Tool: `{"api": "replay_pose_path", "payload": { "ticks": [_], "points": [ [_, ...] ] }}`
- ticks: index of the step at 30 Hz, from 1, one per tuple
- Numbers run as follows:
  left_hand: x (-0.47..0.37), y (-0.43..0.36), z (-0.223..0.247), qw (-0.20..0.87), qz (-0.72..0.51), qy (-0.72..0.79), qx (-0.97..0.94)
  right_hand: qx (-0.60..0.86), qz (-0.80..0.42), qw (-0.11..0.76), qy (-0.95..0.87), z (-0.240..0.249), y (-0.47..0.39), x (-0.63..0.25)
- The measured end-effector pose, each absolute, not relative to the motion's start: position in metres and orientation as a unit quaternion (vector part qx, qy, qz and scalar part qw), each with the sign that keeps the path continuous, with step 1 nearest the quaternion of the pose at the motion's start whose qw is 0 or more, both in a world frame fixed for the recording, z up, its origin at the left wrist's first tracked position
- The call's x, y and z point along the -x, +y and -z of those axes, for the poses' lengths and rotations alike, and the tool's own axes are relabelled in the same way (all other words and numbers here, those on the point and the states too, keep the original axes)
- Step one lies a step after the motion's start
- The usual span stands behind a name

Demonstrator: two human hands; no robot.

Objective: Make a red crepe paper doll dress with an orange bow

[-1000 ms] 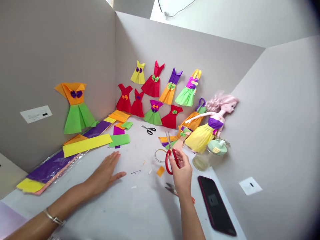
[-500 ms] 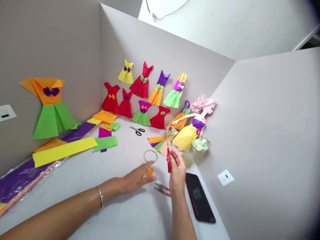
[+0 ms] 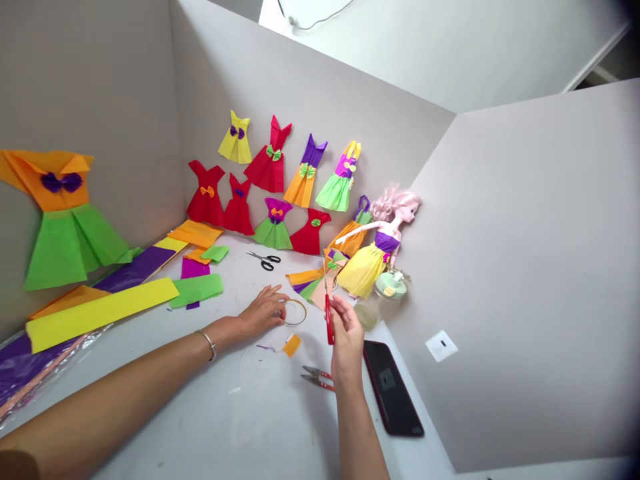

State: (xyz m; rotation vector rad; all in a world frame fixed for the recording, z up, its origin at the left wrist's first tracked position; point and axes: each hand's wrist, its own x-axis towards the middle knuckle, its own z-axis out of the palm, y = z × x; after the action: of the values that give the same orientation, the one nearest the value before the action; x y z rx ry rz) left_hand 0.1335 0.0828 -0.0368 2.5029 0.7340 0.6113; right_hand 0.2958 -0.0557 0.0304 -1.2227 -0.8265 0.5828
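My left hand [image 3: 263, 310] reaches low over the white table, its thumb and fingertips closed at the left edge of a thin gold-coloured ring [image 3: 301, 324]. Upright in my right hand [image 3: 347, 333] is a red-handled tool [image 3: 329, 323] with a long thin metal end; its exact kind is not clear from this angle. A small orange paper piece [image 3: 292, 345] lies between the hands, with a dark purple scrap [image 3: 267, 347] beside it. Red-handled thread snips [image 3: 316, 377] rest with blades apart, partly hidden behind my right wrist.
Black scissors [image 3: 265, 259] lie farther back. Coloured paper strips [image 3: 107, 310] cover the left side. A pink-haired doll [image 3: 367, 270], a pale green round container [image 3: 391, 285] and a phone [image 3: 393, 390] are on the right. Several paper dresses [image 3: 273, 163] hang on the grey panel.
My left hand has moved away from the orange piece, back and left to the gold-coloured ring. My right hand still holds the red-handled tool. The whole view has shifted slightly.
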Motion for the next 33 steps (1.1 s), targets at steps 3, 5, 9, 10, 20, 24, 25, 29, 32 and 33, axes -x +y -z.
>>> {"api": "replay_pose_path", "payload": {
  "ticks": [3, 5, 9, 10, 20, 24, 25, 29, 32, 33],
  "points": [
    [-0.125, 0.086, 0.034, 0.215, -0.244, 0.267, -0.907, 0.551, -0.261, 0.699, -0.374, -0.031, -0.056, -0.295],
    [-0.114, 0.095, 0.031, 0.200, -0.272, 0.281, -0.898, 0.552, -0.258, 0.703, -0.366, -0.031, -0.056, -0.297],
    [-0.089, 0.121, 0.027, 0.168, -0.325, 0.349, -0.863, 0.550, -0.261, 0.710, -0.354, -0.031, -0.055, -0.299],
    [-0.085, 0.125, 0.028, 0.163, -0.330, 0.364, -0.856, 0.550, -0.262, 0.709, -0.355, -0.031, -0.055, -0.299],
    [-0.155, 0.082, 0.048, 0.249, -0.133, 0.231, -0.931, 0.552, -0.263, 0.697, -0.375, -0.025, -0.052, -0.300],
    [-0.145, 0.038, 0.031, 0.288, -0.081, 0.165, -0.940, 0.562, -0.261, 0.690, -0.375, -0.025, -0.050, -0.302],
    [-0.133, 0.027, 0.027, 0.297, -0.070, 0.149, -0.941, 0.564, -0.261, 0.686, -0.379, -0.025, -0.050, -0.302],
    [-0.066, -0.002, 0.021, 0.338, -0.057, 0.187, -0.921, 0.592, -0.248, 0.623, -0.446, -0.021, -0.049, -0.300],
    [-0.027, -0.009, 0.031, 0.275, -0.064, 0.295, -0.913, 0.613, -0.238, 0.572, -0.490, -0.008, -0.044, -0.291],
    [-0.022, -0.011, 0.036, 0.254, -0.058, 0.312, -0.914, 0.617, -0.236, 0.561, -0.499, -0.002, -0.041, -0.287]
  ]
}}
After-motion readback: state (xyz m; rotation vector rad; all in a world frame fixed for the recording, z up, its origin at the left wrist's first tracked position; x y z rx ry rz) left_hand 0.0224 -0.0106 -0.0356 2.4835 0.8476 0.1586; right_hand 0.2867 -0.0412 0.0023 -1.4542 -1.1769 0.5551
